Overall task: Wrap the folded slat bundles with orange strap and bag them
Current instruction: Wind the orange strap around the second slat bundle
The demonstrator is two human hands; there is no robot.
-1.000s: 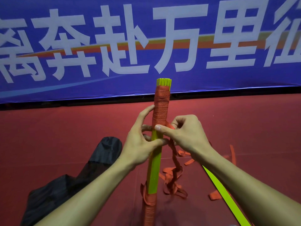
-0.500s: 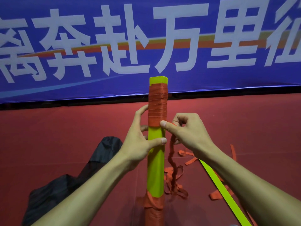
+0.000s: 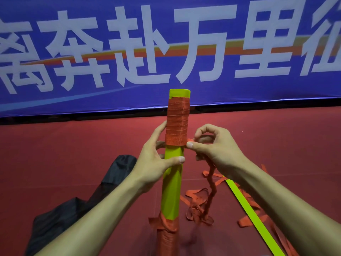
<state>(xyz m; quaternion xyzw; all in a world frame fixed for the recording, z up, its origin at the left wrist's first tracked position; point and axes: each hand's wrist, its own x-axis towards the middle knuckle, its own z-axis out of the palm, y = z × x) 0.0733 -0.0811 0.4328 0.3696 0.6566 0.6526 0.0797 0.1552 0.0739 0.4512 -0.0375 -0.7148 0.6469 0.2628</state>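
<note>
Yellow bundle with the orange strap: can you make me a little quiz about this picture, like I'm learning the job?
1. True or false: the left hand grips the slat bundle with its thumb on the bare yellow part.
2. Pick one: what does the right hand pinch? A the orange strap; B a pair of scissors; C a roll of tape.
3. Fill the gap: the black bag lies on the red floor to the bundle's ____ side.

Key: 1 true; 2 A; 3 left.
</note>
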